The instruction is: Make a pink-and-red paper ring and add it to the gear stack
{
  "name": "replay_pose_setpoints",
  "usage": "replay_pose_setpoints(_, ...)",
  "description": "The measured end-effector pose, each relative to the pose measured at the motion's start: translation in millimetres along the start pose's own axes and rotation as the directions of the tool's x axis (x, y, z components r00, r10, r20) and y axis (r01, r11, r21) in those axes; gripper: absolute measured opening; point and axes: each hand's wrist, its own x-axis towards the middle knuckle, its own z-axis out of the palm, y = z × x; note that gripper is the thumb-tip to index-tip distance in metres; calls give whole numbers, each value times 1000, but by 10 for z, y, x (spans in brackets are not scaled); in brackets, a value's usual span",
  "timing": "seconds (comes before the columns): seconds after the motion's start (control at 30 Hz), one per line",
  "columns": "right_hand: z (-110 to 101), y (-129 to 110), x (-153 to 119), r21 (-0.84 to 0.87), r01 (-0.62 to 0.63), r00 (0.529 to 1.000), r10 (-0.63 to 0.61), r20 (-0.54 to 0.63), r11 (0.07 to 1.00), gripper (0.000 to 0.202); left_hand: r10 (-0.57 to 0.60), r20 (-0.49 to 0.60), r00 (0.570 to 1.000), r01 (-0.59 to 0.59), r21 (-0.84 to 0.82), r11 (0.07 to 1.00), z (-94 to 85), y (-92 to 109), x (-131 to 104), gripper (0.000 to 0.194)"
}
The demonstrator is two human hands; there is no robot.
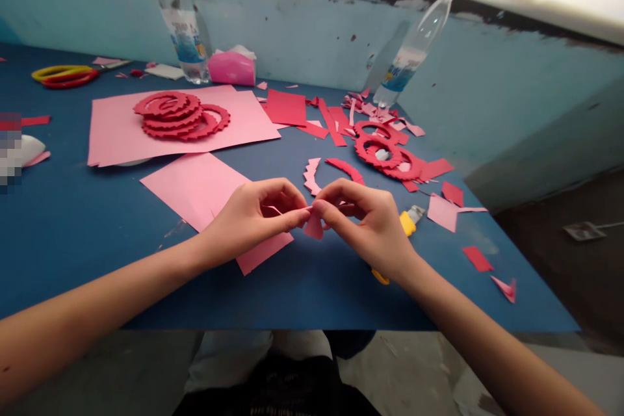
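Hands, left [248,214] and right [363,221], pinch pink paper strip [313,226]; 2 bottles [181,19] nearly empty.

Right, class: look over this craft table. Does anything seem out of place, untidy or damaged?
Yes. Red and pink paper offcuts lie scattered over the blue table, some near its right edge. The wall behind shows chipped, peeling paint. Both hands pinch a small pink paper piece.

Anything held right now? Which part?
Both: left hand and right hand pinch a small pink paper piece at its top edge, fingertips meeting.
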Motion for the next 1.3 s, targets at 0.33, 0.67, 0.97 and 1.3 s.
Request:
replay_pose_setpoints(0.33, 14, 19, -13, -43, 14, 1000, -14, 4, 999, 10, -21, 9, 1000, 22, -8, 1000, 4, -4, 8, 18)
replay_pose_setpoints(0.67, -26, 9, 0, 27, -49, 999, 50, -10, 998, 23, -3, -7, 1000, 3, 19, 1000, -17, 7, 4, 18)
replay_pose_setpoints(0.97, -28, -14, -4, 6, -46, 998, 46, 45, 999, 10, -27, -8, 1000, 27, -2, 1000, -13, 11, -3, 14)
replay_pose_setpoints(1.3, -29, -19, 6, 5, -23, 998, 23, 65, 1000, 11, -23, 10, 1000, 22, 9, 1000, -23, 0, 0, 14)
